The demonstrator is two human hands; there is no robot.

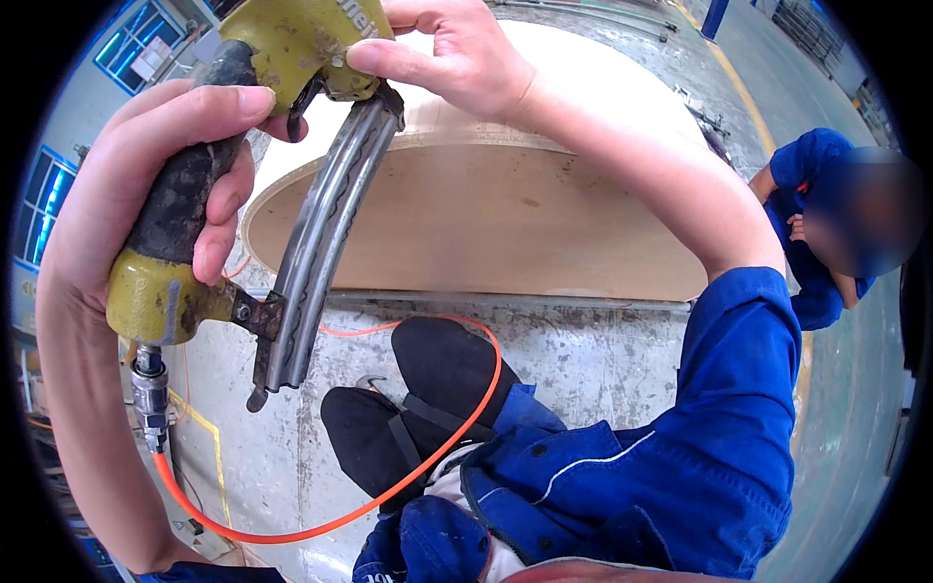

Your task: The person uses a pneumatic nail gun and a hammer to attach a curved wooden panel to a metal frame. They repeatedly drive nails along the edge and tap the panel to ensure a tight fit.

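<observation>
Grey concrete floor (603,364) is lying underfoot, scuffed and blotched white, with a yellow painted line (209,428) running across it at lower left and another curving off at the far upper right. Blue-framed windows (136,44) are showing at the upper left edge, so this is looking like a large workshop hall. A big round wooden disc (486,228) is filling the middle, pale on top with a plywood face toward the camera, and a thin metal rod (505,303) is lying on the floor along its near edge. The left hand (146,185) is wrapping closed around the black grip of a yellow-green nail gun (243,126), held up close to the camera above the floor, forefinger curling toward the trigger. The right hand (457,58) is pinching the gun's head with thumb and fingers, closed on it. The gun's curved steel magazine (321,243) is slanting down across the disc and blocking part of its left edge. An orange air hose (428,457) is hanging from the grip's coupling and looping over dark shoes (418,408) and blue work trousers (622,496). At right, another person in blue overalls (812,175) is crouching, possibly beside the disc's far side; the edge distortion is making that hard to judge.
</observation>
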